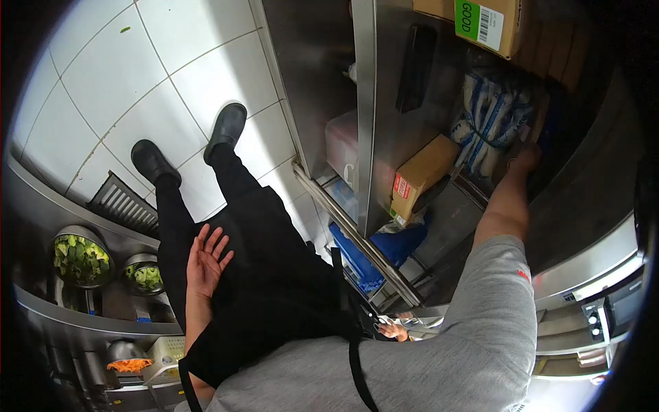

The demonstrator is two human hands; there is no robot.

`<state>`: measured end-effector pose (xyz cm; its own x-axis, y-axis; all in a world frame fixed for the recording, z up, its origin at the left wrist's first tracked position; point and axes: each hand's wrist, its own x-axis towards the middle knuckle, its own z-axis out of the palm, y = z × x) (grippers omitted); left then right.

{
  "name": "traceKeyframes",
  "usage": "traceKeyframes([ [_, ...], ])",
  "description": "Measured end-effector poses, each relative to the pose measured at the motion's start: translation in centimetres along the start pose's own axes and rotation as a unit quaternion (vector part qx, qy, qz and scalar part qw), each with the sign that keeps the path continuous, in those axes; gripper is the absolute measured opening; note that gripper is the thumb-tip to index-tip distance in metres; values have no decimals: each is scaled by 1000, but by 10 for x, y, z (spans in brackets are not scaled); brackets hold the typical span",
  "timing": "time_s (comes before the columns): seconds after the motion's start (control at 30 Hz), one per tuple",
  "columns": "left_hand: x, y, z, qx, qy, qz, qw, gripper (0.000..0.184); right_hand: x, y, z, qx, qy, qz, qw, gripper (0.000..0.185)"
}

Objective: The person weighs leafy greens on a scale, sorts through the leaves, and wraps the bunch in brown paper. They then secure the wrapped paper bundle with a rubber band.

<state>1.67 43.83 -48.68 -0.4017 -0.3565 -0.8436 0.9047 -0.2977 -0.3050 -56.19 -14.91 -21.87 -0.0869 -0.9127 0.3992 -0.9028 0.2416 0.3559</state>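
Left hand (204,264) noted empty, palm showing, fingers loosely spread, in front of the apron (268,275); it appears to be left idle because the right arm does the reaching. Right hand (527,156) is outstretched into a dark recess, right beside the packs (489,117). Its fingers are lost in shadow, so from where I stand I cannot tell whether they grip, touch or hang free.

Packs are white with blue print and lie bunched close together, presumably to keep them as one bundle. Past them from the right hand sits a box (489,27), its label outward, probably for ready reading. A carton (429,161) with a red label lies between the packs and the left hand's side, and a steel panel (366,103) stands between the two hands.

Beyond the left hand, away from the right, the tabletop (110,299) carries a large bowl (103,280) and a small bowl (141,259), both with cut greens, likely grouped to hold the loose pieces within reach.
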Motion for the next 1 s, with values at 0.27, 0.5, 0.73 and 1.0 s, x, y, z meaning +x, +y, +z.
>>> traceKeyframes([
  [0.27, -1, 5, 3, 7, -5, -1, 1000, 43, -48, -43, -34, -51, 124, 119, 984, 34],
  [0.5, -7, 12, 8, 49, 11, 9, 999, 42, -155, -155, -96, 131, 185, 172, 959, 32],
  [0.73, -56, 36, 36, 299, 90, 68, 947, 49, -280, -262, -182, 296, 46, 52, 953, 17],
  [1.0, -190, 132, 119, 496, 111, 538, 673, 93, -373, -392, -325, 504, -228, -315, 772, 8],
])
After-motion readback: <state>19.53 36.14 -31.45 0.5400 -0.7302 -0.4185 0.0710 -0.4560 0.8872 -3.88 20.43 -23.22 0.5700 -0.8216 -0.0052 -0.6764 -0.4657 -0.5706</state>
